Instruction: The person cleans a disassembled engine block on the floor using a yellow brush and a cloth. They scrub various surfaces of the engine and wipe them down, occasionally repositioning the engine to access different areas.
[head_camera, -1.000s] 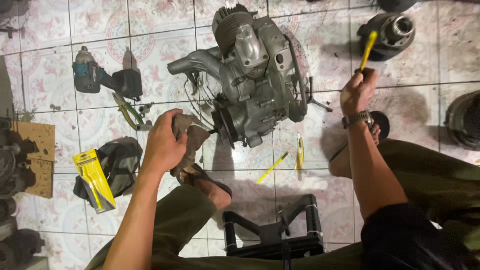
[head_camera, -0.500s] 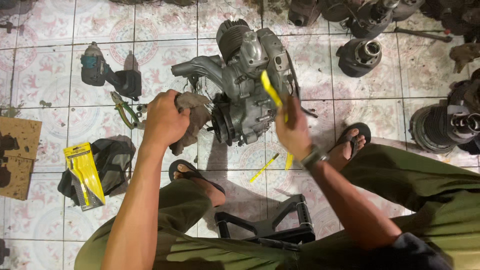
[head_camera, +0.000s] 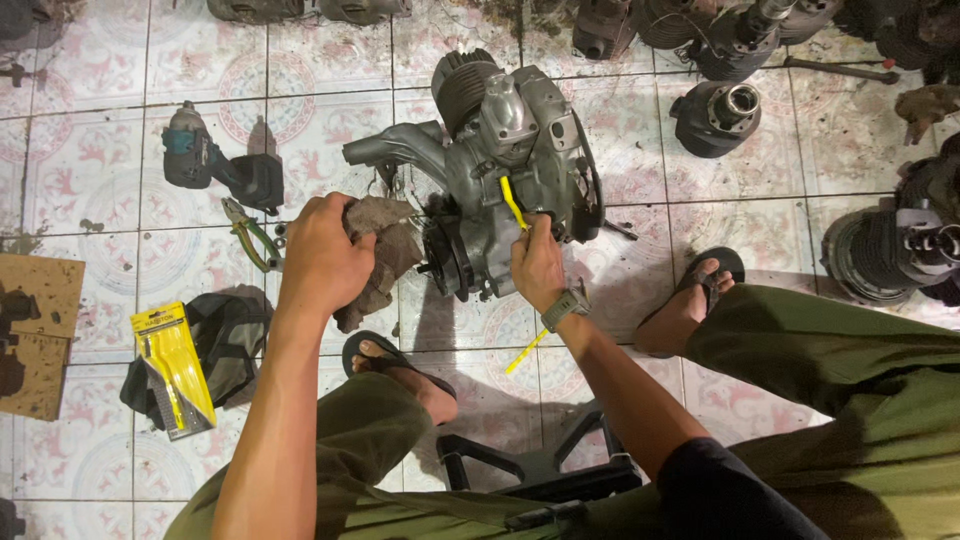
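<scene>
A grey scooter engine (head_camera: 505, 150) lies on the tiled floor in front of me. My left hand (head_camera: 322, 255) grips a dirty brown rag (head_camera: 385, 250) at the engine's left side, next to its dark round flywheel (head_camera: 448, 260). My right hand (head_camera: 537, 262) holds a thin yellow tool (head_camera: 512, 200) whose tip rests on the engine casing. A watch sits on my right wrist. A second yellow tool (head_camera: 525, 352) lies on the floor below that hand.
A cordless drill (head_camera: 205, 160) and pliers (head_camera: 250, 235) lie left of the engine. A yellow packaged tool (head_camera: 175, 365) rests on a dark bag. Several engine parts (head_camera: 715, 115) stand at the top and right. A black stool (head_camera: 530, 470) is under me, cardboard (head_camera: 35, 330) at far left.
My right hand came in from the upper right with the yellow tool and set it on the engine casing. My left hand stayed on the rag. The view shifted.
</scene>
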